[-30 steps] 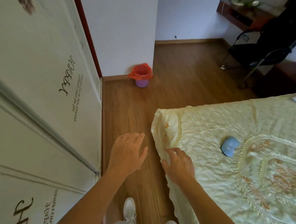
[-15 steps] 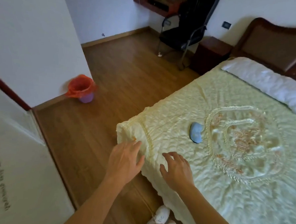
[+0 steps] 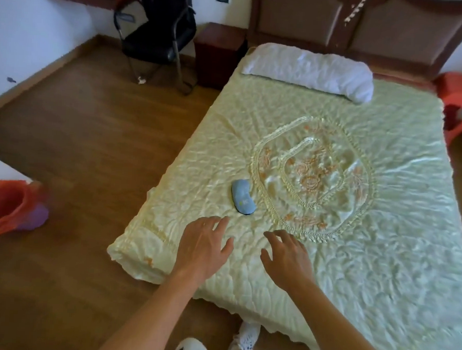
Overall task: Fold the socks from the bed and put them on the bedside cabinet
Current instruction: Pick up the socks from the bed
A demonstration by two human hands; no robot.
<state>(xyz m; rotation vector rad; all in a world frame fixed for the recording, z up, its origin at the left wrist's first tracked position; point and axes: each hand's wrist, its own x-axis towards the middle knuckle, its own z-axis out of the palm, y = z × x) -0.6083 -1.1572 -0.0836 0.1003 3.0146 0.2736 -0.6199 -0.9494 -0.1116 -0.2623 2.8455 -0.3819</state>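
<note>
Your socks (image 3: 242, 197) lie on the bed (image 3: 382, 236), near its foot and just left of the round embroidered pattern in the cover. They show as one small light-blue bundle, bean-shaped, with a dark edge at the near end and a small pale mark on top; you cannot tell whether it is one sock or two. Your left hand (image 3: 203, 249) and right hand (image 3: 287, 258) hover palm-down over the cover just short of the socks, fingers spread, each grip wide and holding nothing. The bedside cabinet (image 3: 220, 54) stands beside the headboard, well apart from the socks.
</note>
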